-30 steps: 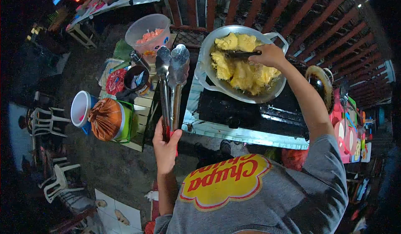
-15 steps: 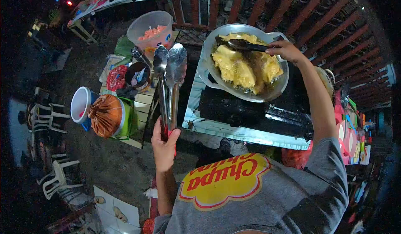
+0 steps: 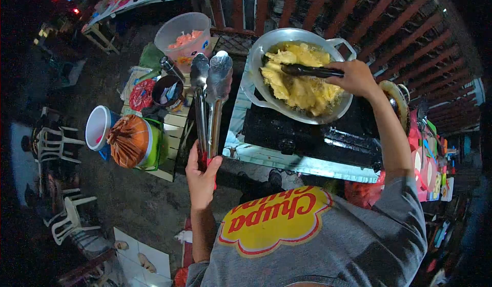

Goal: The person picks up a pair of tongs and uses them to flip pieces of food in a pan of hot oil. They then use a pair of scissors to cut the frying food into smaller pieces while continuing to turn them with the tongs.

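My left hand (image 3: 204, 177) is wrapped round the red-edged lower end of long metal tongs (image 3: 214, 100), held upright with their two scalloped heads slightly apart. Over the right rim of a large metal pan (image 3: 261, 90), my right hand (image 3: 356, 78) grips a black-handled utensil (image 3: 312, 72). Its far end reaches in among the yellow battered pieces (image 3: 307, 92) frying in bubbling oil. The pan has two loop handles and sits on a black stove (image 3: 287, 138).
Left of the stove, a slatted table (image 3: 176, 132) holds a clear tub (image 3: 182, 41) of pinkish pieces, a dark pot and an orange cloth-covered container (image 3: 128, 141). Wooden railings (image 3: 410, 41) stand behind the pan. A second pan (image 3: 397, 102) lies at the right.
My right hand has moved slightly down, and the utensil now lies lower among the yellow pieces. The pieces have shifted within the oil. My left hand has hardly moved.
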Demonstrator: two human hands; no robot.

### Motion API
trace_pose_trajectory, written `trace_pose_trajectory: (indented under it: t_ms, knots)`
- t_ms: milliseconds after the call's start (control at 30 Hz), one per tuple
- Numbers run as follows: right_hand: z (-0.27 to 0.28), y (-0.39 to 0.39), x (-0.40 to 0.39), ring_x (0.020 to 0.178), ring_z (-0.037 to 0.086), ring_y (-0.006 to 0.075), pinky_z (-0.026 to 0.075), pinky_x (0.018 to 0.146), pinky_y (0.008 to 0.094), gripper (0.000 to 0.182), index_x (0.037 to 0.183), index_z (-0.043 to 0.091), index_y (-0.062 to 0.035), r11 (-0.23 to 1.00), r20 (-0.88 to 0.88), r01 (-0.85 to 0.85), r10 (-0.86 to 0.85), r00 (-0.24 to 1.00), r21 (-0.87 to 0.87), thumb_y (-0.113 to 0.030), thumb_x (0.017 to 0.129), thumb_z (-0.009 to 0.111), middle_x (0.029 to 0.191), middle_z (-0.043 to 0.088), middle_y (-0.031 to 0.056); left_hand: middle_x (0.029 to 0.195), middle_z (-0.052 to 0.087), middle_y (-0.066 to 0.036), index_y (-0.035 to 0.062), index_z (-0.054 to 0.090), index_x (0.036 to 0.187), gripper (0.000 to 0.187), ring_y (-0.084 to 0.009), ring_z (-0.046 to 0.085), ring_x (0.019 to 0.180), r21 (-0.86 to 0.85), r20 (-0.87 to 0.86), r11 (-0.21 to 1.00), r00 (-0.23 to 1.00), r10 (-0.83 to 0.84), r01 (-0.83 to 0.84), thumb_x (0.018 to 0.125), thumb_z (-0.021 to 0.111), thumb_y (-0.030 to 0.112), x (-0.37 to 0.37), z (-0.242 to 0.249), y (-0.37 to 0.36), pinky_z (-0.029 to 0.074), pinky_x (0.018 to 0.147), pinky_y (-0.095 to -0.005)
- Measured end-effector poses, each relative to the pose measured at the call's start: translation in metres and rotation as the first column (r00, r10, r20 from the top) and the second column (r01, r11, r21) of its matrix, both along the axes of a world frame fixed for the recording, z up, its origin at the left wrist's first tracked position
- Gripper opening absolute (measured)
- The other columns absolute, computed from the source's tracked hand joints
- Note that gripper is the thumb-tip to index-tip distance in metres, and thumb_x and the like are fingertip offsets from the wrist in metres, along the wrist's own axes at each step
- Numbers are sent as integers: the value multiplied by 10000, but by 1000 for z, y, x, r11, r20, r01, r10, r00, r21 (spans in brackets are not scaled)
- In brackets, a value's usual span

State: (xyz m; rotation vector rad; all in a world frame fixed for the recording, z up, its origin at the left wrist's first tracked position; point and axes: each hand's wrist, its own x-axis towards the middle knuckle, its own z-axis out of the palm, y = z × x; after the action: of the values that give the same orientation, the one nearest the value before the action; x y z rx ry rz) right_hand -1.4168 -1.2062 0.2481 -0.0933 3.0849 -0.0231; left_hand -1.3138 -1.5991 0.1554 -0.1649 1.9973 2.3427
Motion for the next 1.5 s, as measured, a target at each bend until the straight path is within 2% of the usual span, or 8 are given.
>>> trace_pose_trajectory:
  t_ms: [67,267,333,400,767,1100,1267,1500]
  knots:
    - [0,-4,12,758,652,298,507,697,382,410,1087,666,-224,991,-99,-46,59,993,127,-388,712,699,845,684,103,1071,562,-7,1,429,1312,584,-77,519,919,-49,-11,999,1000,7,-8,793,693,54,0,-1,-4,415,831,-216]
    - [-15,-13,21,764,657,279,521,699,385,399,1085,665,-219,984,-92,-48,64,994,172,-348,710,698,946,675,109,1035,564,-3,-1,430,1311,574,-73,517,881,-55,-5,998,1000,6,-6,800,686,54,-1,-5,-5,421,806,-204]
    - [-27,-18,22,655,651,271,523,609,388,402,1049,671,-192,980,-273,-112,154,950,162,-435,728,668,730,665,111,1031,565,-4,-2,429,1311,572,-74,518,873,-21,-1,1000,1000,-6,6,801,684,53,-3,-5,-2,422,802,-202]
    - [-29,-25,22,647,652,271,524,608,381,401,1044,672,-186,977,-278,-89,142,950,195,-438,733,665,738,669,103,1037,569,-8,-5,424,1315,577,-71,523,876,3,-23,1000,1000,-20,20,800,681,47,-4,-3,2,425,804,-204]
    - [-9,-19,10,922,632,300,491,803,420,541,1115,646,-196,972,119,215,-203,972,-97,-583,742,589,963,667,132,1041,579,-18,-1,423,1320,570,-77,532,905,-57,13,998,1000,-5,5,807,666,41,-1,-3,-4,421,833,-218]
    - [-20,-21,-7,938,620,323,470,821,395,563,1072,670,-145,950,108,242,-224,969,-196,-600,758,567,1003,653,170,1024,570,-7,-3,420,1316,581,-71,522,874,-42,2,998,999,-36,36,797,678,30,-4,3,4,423,812,-207]
    - [11,-18,15,861,641,312,488,764,397,453,1051,682,-188,975,54,218,-215,975,-49,-528,763,605,916,675,137,1029,576,-16,-11,425,1318,559,-86,531,898,-44,8,999,1000,-1,1,813,658,39,0,-1,-2,417,829,-219]
    - [-12,-38,4,805,647,312,504,726,416,396,1063,676,-210,976,-78,175,-166,983,126,-475,777,607,843,671,141,1030,574,-16,-12,418,1323,562,-86,529,899,-10,6,1000,1000,-23,23,813,652,30,-3,2,4,417,835,-221]
